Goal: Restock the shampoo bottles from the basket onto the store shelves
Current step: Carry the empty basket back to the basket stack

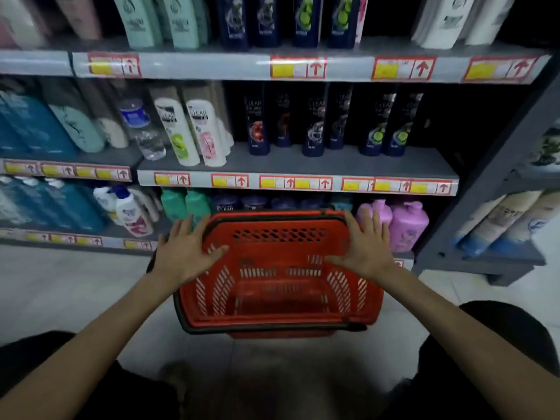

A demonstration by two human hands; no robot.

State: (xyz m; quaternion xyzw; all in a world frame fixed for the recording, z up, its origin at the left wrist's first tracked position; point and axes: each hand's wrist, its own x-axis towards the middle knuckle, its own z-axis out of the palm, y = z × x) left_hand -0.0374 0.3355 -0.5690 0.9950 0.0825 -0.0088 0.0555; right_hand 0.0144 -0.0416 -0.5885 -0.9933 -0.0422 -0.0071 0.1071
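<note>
The person's dark-clothed legs (503, 338) flanked the red basket (281, 247), which stood on the floor (91, 283) with its long axis running side to side. The left hand (188, 256) was at its left end and the right hand (363, 250) at its right end, equally near, fingers spread and straight, gripping nothing; contact with the rim could not be told. No bottle showed inside the basket; the shampoo bottles (315, 122) stood on the shelves (333, 165) beyond and above it, so restocking looked finished.

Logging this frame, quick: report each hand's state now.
Left hand: open, fingers spread over the left rim of the red basket, holding nothing.
Right hand: open, fingers spread over its right rim, holding nothing.
</note>
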